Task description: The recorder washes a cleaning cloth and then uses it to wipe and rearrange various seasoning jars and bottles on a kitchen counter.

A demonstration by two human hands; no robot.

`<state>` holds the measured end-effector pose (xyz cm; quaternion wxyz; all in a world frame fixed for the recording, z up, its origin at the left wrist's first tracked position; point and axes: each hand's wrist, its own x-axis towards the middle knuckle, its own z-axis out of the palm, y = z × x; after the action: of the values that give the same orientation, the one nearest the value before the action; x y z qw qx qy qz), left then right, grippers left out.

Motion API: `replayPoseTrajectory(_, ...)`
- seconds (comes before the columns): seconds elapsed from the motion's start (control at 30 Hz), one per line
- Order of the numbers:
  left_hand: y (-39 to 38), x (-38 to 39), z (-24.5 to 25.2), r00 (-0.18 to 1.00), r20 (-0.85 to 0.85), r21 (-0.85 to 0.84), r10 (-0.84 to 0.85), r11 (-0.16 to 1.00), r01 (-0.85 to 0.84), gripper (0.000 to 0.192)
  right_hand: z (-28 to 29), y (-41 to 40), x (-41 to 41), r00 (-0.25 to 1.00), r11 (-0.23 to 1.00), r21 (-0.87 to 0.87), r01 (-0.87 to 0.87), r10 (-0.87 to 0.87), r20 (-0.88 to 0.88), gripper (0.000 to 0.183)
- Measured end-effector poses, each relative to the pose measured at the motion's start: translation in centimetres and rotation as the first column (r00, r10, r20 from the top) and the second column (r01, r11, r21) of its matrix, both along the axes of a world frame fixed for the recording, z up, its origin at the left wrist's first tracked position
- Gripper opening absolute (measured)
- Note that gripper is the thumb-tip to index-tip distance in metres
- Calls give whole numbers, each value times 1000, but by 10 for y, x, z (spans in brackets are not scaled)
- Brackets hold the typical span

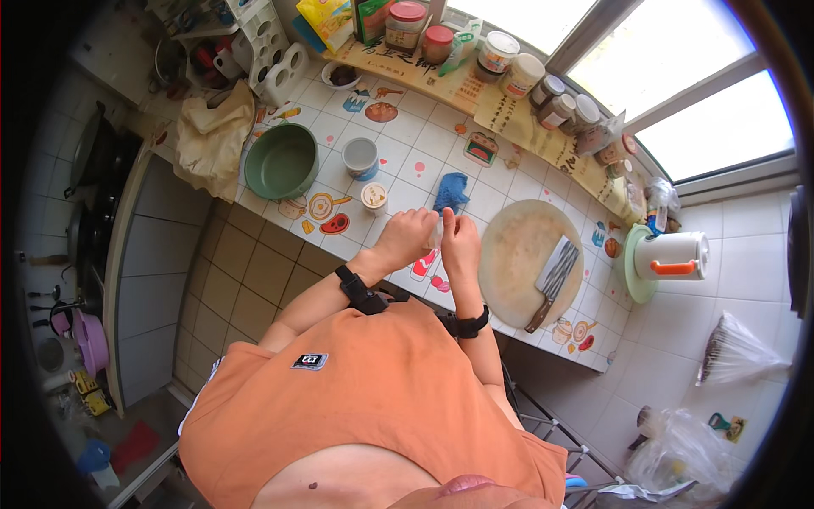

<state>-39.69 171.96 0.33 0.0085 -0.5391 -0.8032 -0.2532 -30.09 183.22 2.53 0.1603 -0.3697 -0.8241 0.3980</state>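
My left hand [406,234] and my right hand [460,247] meet above the front of a white tiled counter [407,137]. Between them they grip a small translucent object [436,235], mostly covered by the fingers; its exact kind cannot be made out. My right thumb points up along its side. A crumpled blue cloth [452,192] lies just beyond the hands. To the left stand a small tub with a printed pale lid [374,196] and a larger round tub with a grey top [360,157]. Further left is a deep green bowl [282,160].
On the right, a cleaver [552,283] lies across a round cutting board [509,254], its handle toward the front edge. A white pitcher with an orange handle [672,256] stands at the far right. Jars [498,54] line the window ledge. A cloth bag [213,137] sits left.
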Motion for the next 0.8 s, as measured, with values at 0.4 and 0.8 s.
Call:
replayPoseTrajectory(0.4,-8,5,-21,821,555,106,-133,990,89,41,-11,8,4,988,961,254,-113,135,-73,26)
replayPoseTrajectory(0.8,-16,-19,-32,587,787,192,-192,979,62,60,36,10,2,872,874,15,-487,487,-50,65)
